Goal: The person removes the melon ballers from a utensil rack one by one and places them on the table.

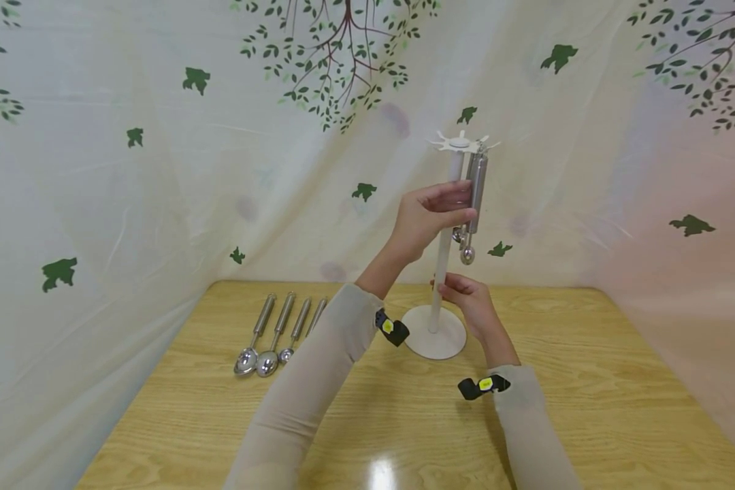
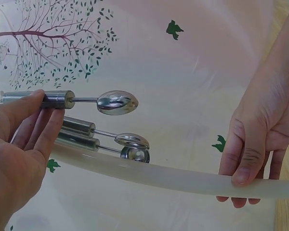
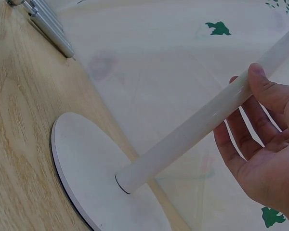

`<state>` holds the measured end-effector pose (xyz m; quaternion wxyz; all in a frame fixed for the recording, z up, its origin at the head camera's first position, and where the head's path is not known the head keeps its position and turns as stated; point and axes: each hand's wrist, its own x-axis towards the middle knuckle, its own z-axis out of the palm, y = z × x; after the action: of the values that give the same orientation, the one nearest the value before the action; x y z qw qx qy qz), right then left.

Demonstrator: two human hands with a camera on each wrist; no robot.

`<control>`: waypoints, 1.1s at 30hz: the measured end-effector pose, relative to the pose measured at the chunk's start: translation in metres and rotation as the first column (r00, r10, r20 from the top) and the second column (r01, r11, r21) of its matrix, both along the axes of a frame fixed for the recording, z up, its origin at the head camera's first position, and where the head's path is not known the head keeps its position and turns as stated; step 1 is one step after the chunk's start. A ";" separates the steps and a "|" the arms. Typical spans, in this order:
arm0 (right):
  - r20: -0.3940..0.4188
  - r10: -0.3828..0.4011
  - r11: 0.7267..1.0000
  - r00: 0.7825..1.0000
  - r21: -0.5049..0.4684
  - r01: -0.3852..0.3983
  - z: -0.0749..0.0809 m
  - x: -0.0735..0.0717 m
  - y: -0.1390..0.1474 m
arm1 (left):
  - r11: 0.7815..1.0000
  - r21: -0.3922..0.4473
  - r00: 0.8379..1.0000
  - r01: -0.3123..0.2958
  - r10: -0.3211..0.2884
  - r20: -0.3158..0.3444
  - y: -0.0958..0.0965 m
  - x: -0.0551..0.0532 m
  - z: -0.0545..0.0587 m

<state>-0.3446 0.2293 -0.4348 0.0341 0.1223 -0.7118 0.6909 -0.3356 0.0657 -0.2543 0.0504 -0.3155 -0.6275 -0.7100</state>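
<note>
Spoon point(image 2: 117, 102), bowl down at the top of the rack point(image 1: 459, 143) | left hand point(image 1: 427, 219) raised, fingers nearly closed, pinching its handle | right hand point(image 1: 474, 312) lower, I see, fingers curled around the pole point(image 1: 443, 262)

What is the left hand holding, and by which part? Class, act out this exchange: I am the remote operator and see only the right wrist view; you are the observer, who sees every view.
Observer: In the left wrist view, the left hand pinches a metal spoon by its handle.
Operator: The upper end of the white pole is cut off in my picture. What is up there?
Observer: The head view shows a white disc at the top, with prongs sticking out around its edge.
</note>
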 end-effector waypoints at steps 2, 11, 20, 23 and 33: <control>0.003 -0.002 1.000 1.000 0.002 0.002 0.000 0.000 0.000 | 1.000 0.002 1.000 0.009 -0.009 0.013 0.000 0.002 0.002; 0.013 0.002 1.000 1.000 0.003 -0.002 0.000 0.001 -0.002 | 1.000 0.023 0.999 0.001 -0.002 0.038 0.000 0.007 0.003; 0.006 0.016 1.000 1.000 -0.009 -0.016 0.000 0.001 -0.003 | 1.000 0.025 0.999 0.016 -0.017 0.029 -0.002 0.014 0.008; -0.010 0.028 0.999 1.000 -0.017 -0.028 -0.002 -0.001 -0.002 | 0.999 0.018 0.999 0.043 -0.044 0.030 -0.003 0.015 0.010; -0.017 0.034 0.998 0.999 -0.048 -0.035 -0.002 0.000 0.003 | 0.995 -0.045 0.995 0.093 -0.091 0.042 -0.023 0.018 -0.010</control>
<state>-0.3449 0.2321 -0.4365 0.0308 0.1391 -0.6922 0.7075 -0.3176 0.0430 -0.2647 -0.0026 -0.3310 -0.6298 -0.7027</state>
